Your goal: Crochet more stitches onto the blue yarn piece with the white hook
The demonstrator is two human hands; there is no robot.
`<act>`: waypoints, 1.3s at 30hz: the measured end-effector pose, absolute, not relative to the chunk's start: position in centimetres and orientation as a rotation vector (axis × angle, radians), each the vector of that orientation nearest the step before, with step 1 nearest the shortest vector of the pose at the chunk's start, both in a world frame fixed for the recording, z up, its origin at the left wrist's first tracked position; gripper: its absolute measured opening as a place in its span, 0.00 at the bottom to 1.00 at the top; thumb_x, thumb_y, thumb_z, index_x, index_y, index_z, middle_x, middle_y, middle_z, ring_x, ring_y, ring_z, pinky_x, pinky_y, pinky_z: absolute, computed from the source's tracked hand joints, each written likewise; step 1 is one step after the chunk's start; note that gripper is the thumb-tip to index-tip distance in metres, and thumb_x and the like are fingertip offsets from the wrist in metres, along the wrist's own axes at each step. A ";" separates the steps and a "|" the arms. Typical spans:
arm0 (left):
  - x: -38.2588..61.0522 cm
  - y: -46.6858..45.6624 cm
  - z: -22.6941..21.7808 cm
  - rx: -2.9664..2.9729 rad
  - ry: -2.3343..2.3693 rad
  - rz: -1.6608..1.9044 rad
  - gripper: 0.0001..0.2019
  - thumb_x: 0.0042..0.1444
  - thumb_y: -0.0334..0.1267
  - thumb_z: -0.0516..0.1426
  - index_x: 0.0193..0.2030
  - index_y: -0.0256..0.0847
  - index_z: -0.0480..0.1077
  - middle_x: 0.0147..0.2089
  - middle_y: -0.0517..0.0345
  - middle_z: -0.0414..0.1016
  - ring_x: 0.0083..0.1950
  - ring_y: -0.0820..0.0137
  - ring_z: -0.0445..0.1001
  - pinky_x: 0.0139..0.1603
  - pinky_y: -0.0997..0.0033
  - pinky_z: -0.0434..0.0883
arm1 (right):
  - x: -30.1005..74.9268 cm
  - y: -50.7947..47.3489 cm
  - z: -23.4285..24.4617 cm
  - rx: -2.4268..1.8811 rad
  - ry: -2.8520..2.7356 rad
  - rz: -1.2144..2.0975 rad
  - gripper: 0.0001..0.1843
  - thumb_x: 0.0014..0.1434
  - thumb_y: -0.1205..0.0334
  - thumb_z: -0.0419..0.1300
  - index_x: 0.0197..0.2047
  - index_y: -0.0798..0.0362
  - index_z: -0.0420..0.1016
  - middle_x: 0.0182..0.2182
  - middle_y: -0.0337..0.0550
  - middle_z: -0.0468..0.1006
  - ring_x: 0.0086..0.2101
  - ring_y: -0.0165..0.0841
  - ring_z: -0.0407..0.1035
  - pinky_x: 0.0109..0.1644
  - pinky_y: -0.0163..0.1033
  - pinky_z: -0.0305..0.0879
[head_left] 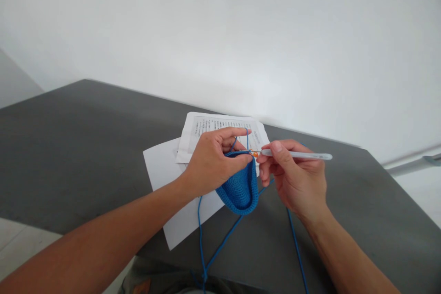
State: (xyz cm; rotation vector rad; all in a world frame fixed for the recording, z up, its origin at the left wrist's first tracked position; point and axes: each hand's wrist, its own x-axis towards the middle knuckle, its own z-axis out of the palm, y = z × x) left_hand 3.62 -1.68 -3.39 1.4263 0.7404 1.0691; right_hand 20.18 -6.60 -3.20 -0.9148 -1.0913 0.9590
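Observation:
My left hand (215,161) pinches the rim of a blue crocheted cup-shaped piece (241,190), with the blue yarn (246,138) running over its raised forefinger. My right hand (296,179) is closed round a pale crochet hook (299,155), whose tip sits at the piece's rim beside a small orange marker (255,154). Both hands hover just above the table, close together. Strands of yarn hang down from the piece toward my lap.
Two sheets of paper lie under the hands on the dark grey table (76,147): a printed sheet (206,126) on top of a blank white one (161,165). A white wall rises behind. The table's near edge runs by my forearms.

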 end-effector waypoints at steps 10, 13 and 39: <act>3.7 -1.6 -3.5 1.454 0.750 1.063 0.26 0.48 0.31 0.69 0.56 0.35 0.78 0.38 0.55 0.85 0.39 0.67 0.84 0.43 0.71 0.79 | 21.1 -6.8 -2.9 -0.895 -1.172 0.862 0.10 0.61 0.57 0.72 0.34 0.54 0.82 0.24 0.40 0.83 0.17 0.30 0.73 0.17 0.34 0.72; 3.7 -1.6 -3.6 1.463 0.754 1.067 0.26 0.48 0.31 0.69 0.56 0.34 0.78 0.38 0.55 0.85 0.39 0.66 0.84 0.42 0.70 0.79 | 21.5 -6.9 -2.9 -0.909 -1.206 0.842 0.09 0.62 0.58 0.71 0.34 0.53 0.82 0.24 0.40 0.83 0.17 0.30 0.73 0.18 0.34 0.72; 3.6 -1.7 -3.4 1.580 0.832 1.086 0.23 0.50 0.32 0.67 0.55 0.33 0.77 0.37 0.53 0.86 0.38 0.64 0.85 0.42 0.67 0.80 | 23.3 -7.2 -2.6 -0.910 -1.801 0.331 0.12 0.61 0.72 0.69 0.44 0.44 0.85 0.30 0.41 0.83 0.30 0.37 0.78 0.30 0.42 0.73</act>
